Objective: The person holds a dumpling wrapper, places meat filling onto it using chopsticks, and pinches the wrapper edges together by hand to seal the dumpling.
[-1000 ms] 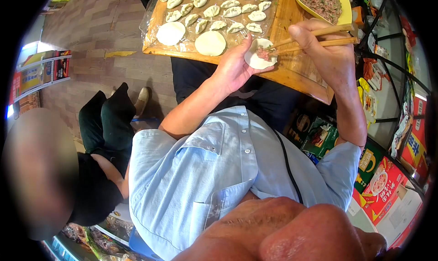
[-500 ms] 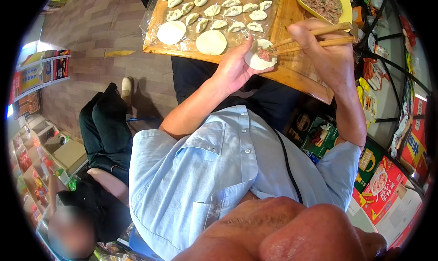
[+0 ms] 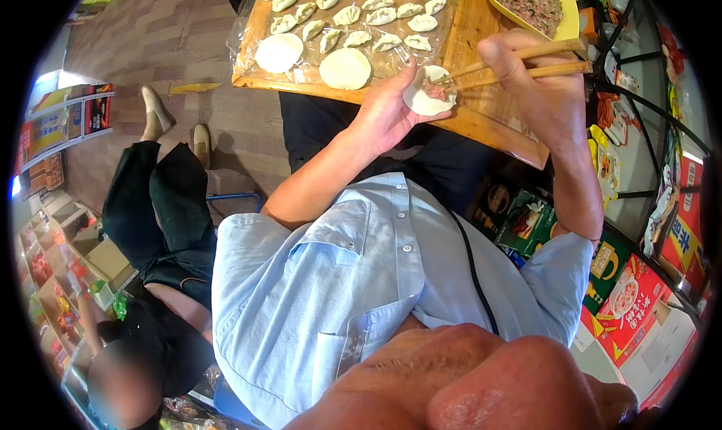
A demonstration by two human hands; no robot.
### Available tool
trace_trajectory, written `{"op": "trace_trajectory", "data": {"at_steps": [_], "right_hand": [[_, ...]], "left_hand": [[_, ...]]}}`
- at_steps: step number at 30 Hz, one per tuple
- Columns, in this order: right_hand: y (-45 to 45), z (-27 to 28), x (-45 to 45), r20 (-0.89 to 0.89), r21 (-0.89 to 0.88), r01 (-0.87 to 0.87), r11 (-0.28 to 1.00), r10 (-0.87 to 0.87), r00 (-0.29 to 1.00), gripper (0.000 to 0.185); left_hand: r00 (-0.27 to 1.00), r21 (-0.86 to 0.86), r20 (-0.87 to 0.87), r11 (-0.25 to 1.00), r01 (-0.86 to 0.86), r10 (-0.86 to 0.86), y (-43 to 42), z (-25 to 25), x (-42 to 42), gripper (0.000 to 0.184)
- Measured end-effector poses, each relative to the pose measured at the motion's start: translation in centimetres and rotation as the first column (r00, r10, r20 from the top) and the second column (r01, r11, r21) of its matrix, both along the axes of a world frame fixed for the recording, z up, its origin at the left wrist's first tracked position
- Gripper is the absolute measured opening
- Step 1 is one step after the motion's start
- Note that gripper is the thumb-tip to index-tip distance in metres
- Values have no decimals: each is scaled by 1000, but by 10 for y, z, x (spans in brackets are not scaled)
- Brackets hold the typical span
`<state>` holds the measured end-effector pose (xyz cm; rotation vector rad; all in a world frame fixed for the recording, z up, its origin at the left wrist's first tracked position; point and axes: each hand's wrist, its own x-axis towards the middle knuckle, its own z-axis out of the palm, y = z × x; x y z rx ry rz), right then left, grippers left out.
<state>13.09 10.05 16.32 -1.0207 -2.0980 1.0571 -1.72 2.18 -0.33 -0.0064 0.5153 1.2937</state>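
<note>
Left grip: The left hand (image 3: 388, 117) supported a round wrapper (image 3: 421, 104), thumb at its rim and the other fingers mostly hidden beneath it.
Right grip: The right hand (image 3: 543, 95) was closed around a pair of wooden chopsticks (image 3: 556, 47), the thumb pressed along them.
Wrapper position: The wrapper lay at the fingers of the left grip, over the near edge of the surface (image 3: 492, 123) as viewed from the head camera, and left of the right grip.
Filling portion: A small mound of filling (image 3: 434, 89) sat on the wrapper; the chopstick tips reached it.
Loose wrappers: A near flat wrapper (image 3: 345, 68) and a far flat wrapper (image 3: 279, 52) lay left of the left hand, close to the edge.
Dumplings: Folded dumplings (image 3: 381, 16) lay in uneven rows beyond the flat wrappers, on a clear plastic sheet (image 3: 310, 71).
Bowl: A yellow bowl (image 3: 571, 18) of minced meat (image 3: 526, 3) stood beyond the right hand, at the surface's far right.
Left side: A second person in dark clothing (image 3: 179, 197) sat beside the shirt-clad wearer.
Right side: A red printed box (image 3: 629, 298) stood near the right elbow.
</note>
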Motion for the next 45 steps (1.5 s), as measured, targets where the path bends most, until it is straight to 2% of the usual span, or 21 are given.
{"op": "trace_trajectory", "data": {"at_steps": [4,6,15,18,23,26,28,30,34,36,38,40,45], "right_hand": [[-2,3,0,-42,-39,9,999,-10,999,18],[-1,5,1,-80,21,-33,999,35,996,15],[0,3,3,-69,95,11,995,-4,998,15],[1,2,4,-72,40,29,999,-26,997,15],[2,-4,5,-83,60,25,998,-20,996,15],[4,0,13,-90,36,62,997,-59,994,16],[3,3,19,-67,34,90,995,-88,994,17],[1,5,23,-165,-90,166,982,-179,970,20],[1,-3,39,-245,-128,201,971,-227,943,25],[1,-14,43,-372,-194,226,955,-285,884,31],[5,-28,48,-415,-253,217,943,-309,856,33],[7,-40,51,-487,-419,200,886,-405,774,33],[7,-58,56,-390,-478,305,824,-510,767,34]], "left_hand": [[1000,23,9,1000,8,-8,0,-2,0,49],[1000,22,6,1000,6,-6,0,-2,0,49],[1000,31,11,999,24,-24,-1,0,-1,48],[999,17,6,999,31,-31,0,2,-1,48],[999,7,18,999,32,-32,1,4,0,48],[999,13,23,999,43,-44,2,5,-2,50],[998,56,-11,996,67,-66,3,2,-5,58],[999,61,-13,997,53,-52,3,5,-6,58],[1000,87,-15,996,19,-18,3,14,-11,57],[1000,96,-9,995,10,-9,3,17,-13,58],[1000,108,-2,994,1,-1,3,20,-16,58],[997,141,70,990,16,-26,3,21,-17,60],[996,150,76,988,29,-41,3,21,-18,62]]}}
